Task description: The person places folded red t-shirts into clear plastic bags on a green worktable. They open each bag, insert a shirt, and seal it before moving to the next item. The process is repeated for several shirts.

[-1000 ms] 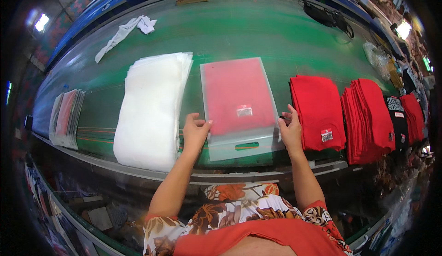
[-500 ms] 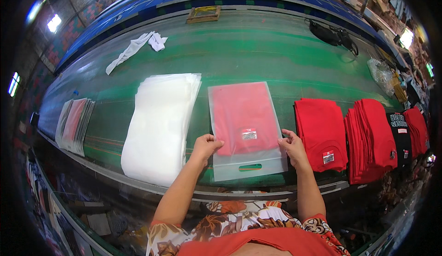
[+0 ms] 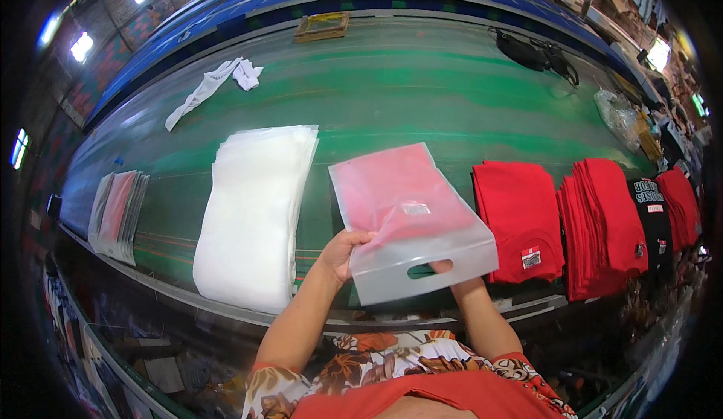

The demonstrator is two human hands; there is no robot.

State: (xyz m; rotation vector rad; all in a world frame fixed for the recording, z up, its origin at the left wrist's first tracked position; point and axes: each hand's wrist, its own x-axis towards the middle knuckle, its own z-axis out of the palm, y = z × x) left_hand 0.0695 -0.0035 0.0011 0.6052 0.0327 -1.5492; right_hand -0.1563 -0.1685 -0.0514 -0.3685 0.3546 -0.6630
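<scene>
Holding a frosted plastic bag [image 3: 410, 219] with a folded red garment sealed inside, lifted off the green surface [image 3: 422, 95] and tilting up at its near edge. Left hand [image 3: 344, 255] closing on the bag's near left corner, thumb on top, fingers curling beneath. Right hand [image 3: 444, 270] mostly hidden behind the bag's lower band, fingertips showing through the die-cut handle slot; gripping there by the look of it, though the full grasp cannot be told.

Judging the bag light, soft and floppy, with slick film likely to slide between fingers; sagging away from the hands at its far end. Best holding points appearing to be the empty handle strip and the corners, not the filled middle.

Lying just left of the left hand: a stack of empty frosted bags [image 3: 256, 216]. Further left: a small pile of packed bags [image 3: 117, 216]. Sitting just right of the right hand: a folded red shirt [image 3: 520, 219], then a fanned stack of red shirts [image 3: 606, 227]. Resting well beyond both hands: a white cloth [image 3: 211, 88].
</scene>
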